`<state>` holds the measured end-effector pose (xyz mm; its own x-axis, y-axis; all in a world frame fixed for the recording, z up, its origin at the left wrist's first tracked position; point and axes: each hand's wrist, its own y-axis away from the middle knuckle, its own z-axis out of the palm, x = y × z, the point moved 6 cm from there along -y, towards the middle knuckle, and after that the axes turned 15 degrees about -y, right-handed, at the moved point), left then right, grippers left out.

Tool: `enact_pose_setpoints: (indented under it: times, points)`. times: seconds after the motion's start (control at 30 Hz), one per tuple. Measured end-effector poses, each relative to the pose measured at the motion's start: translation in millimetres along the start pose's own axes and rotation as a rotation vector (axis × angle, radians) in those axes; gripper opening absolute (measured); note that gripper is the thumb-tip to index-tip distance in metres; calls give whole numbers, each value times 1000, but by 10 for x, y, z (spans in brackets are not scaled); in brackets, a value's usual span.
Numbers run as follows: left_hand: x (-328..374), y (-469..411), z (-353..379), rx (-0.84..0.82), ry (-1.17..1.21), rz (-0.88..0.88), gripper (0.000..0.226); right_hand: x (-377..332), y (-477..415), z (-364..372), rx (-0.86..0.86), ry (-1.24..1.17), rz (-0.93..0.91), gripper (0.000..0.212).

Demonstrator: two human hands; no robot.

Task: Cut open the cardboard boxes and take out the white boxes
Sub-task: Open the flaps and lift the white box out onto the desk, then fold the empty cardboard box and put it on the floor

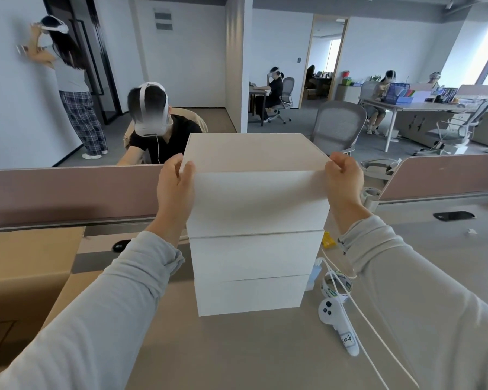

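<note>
Counter (251, 347) fills lower frame. Cardboard box (26, 263) at lower left, apart from stack.

Stack of white boxes at frame centre: top white box (259, 198) rests on two lower white boxes (254, 254), edges near flush.

Top white box straight ahead of person, long axis running left-right, squarely between hands.

Left hand (175, 190) wraps upper left edge, fingers curled over top. Right hand (345, 178) pinches upper right corner.

Neither hand nearer, one per end; any next shift likely needs even two-handed effort.

White controller (338, 325) at lower right, beside stack.

head view, forward and down, close over desk (265, 347)
</note>
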<state>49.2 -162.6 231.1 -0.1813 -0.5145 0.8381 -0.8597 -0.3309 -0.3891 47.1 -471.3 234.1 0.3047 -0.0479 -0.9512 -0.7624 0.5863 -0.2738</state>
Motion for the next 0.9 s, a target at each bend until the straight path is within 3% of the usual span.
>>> enact_pose_setpoints:
  times: [0.13,0.23,0.53,0.9]
  points:
    - [47,20,-187,133,-130,167,24,-286,244,145,-34,185,-263,31]
    - [73,86,-326,138,-167,218,22,-412,508,370,-142,158,-331,26]
    - [-548,225,-1333,51,-209,250,17,-354,1643,1204,-258,130,-321,22]
    - [-2325,251,-3382,-66,-375,110,11,172,3869,2929,-480,78,-172,20]
